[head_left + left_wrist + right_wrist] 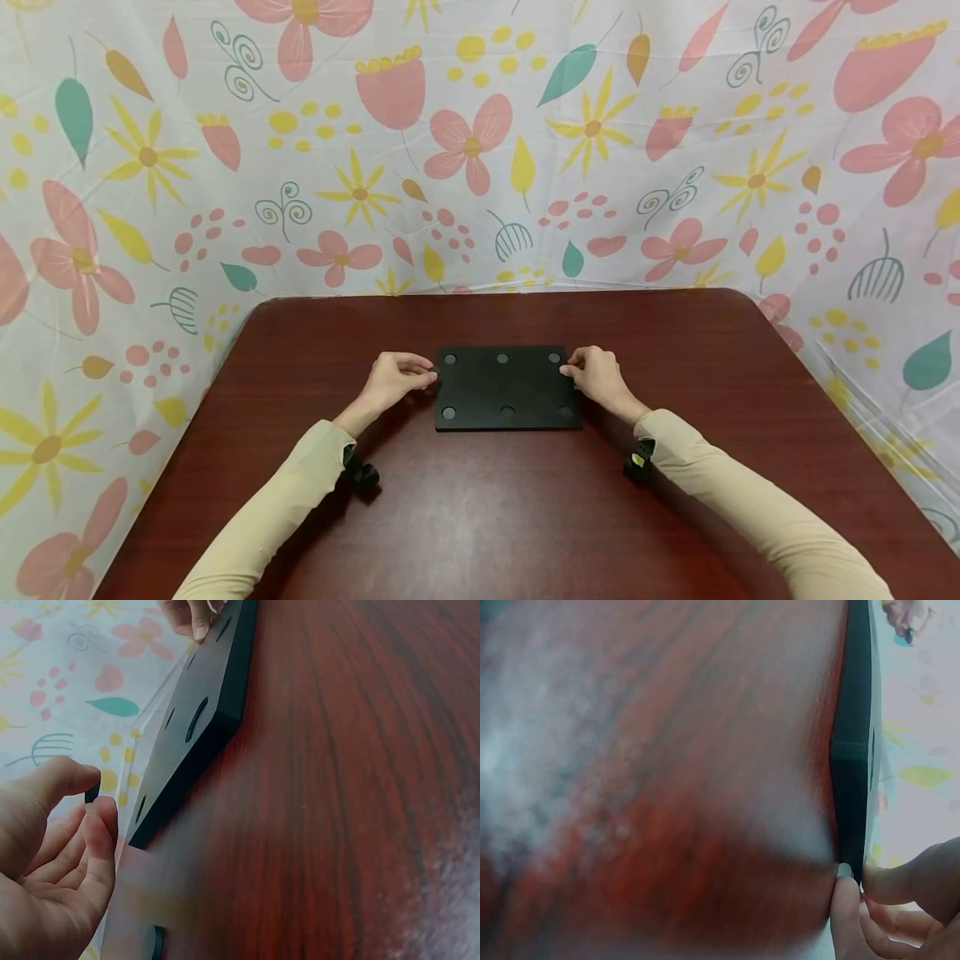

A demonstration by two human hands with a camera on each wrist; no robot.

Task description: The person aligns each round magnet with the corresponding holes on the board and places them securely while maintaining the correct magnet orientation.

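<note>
Head view showed the black board [510, 387] lying on the counter [480, 517] between the left grip [393, 379] and the right grip [597, 375]. Just beside the board's left edge, the left grip had its fingers drawn together; the right grip met the opposite edge and covered a little of it. Six round marks [448, 413] ran in two rows across the board, between both grips. Behind each grip came a pale sleeve [262, 512], with a dark wrist device [365, 477] below it. Beyond both grips, past the counter's far edge, hung a flowered cloth [480, 208].

Left wrist view showed the left grip nearly closed, thumb and fingertips pinching a small dark piece [92, 787], partly hidden by the fingers. The board's nearest corner stood just beside that grip, with the right grip at its far end. Below the left grip was a dark oval shape [156, 943]; whether it was a second piece or a reflection could not be told.

Right wrist view showed the right grip closed on the board's edge, thumb at the upper face, a fingertip at the side. The board's thick side rose from that grip and hid much of what lay behind. Glare and blur washed over the counter alongside.
</note>
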